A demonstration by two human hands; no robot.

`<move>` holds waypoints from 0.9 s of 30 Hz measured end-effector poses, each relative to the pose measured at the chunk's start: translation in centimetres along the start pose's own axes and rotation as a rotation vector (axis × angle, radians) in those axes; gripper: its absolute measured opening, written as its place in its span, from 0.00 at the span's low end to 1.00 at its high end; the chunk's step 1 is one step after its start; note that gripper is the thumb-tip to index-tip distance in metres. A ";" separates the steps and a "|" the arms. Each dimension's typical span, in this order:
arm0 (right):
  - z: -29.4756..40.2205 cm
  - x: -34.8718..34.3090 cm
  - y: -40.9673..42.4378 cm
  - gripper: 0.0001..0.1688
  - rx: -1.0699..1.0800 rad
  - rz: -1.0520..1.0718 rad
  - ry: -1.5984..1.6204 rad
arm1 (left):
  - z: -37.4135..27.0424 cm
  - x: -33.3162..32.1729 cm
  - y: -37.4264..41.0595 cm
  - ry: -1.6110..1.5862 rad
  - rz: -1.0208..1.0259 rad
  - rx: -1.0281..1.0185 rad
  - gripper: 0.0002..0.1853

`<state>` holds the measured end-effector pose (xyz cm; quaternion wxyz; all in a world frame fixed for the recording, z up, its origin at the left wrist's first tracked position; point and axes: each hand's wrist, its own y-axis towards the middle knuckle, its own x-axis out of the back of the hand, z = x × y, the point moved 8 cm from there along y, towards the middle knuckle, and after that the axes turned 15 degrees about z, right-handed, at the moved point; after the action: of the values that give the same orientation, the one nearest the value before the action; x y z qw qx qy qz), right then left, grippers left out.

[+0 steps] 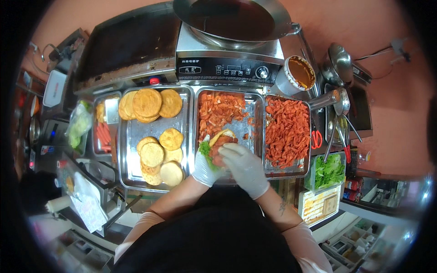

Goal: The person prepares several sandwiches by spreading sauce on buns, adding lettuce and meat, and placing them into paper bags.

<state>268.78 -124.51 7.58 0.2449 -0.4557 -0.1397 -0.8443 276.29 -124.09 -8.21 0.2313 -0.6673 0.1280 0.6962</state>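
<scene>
Over the middle steel tray [257, 143], my gloved left hand [205, 170] holds a split flatbread [222, 134] filled with green lettuce [206, 150] and red-sauced meat [217, 153]. My right hand [244, 167], gloved too and slightly blurred, has its fingers curled over the meat at the bread's opening. Its fingertips hide part of the filling. More sliced red meat [218, 111] covers the back and left of that tray. The tray on the left [133, 131] bears several round flatbreads [152, 154] in stacks, some browned and some paler.
Shredded red meat [286, 131] fills the right tray. Beyond the trays stand an induction cooker [227, 70] with a wok [235, 20], a griddle [133, 41] and a sauce bucket [295, 75]. Red-handled scissors [316, 138] and a lettuce box [327, 170] lie right; sausages [103, 136] lie left.
</scene>
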 end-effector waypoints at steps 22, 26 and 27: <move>-9.0 0.9 -3.0 0.09 -0.137 -0.279 0.438 | 2.2 0.3 -0.3 -0.142 -0.007 0.041 0.34; -7.8 0.8 -2.9 0.11 -0.028 -0.156 0.319 | 1.8 0.3 -0.7 -0.079 -0.024 0.018 0.37; -7.3 0.5 -2.7 0.12 -0.006 -0.116 0.260 | 1.9 0.2 -0.7 -0.075 -0.012 0.016 0.37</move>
<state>261.97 -125.73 3.93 0.2105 -0.3344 -0.1304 -0.9093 275.02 -122.49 -8.22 0.2455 -0.6397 0.1207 0.7183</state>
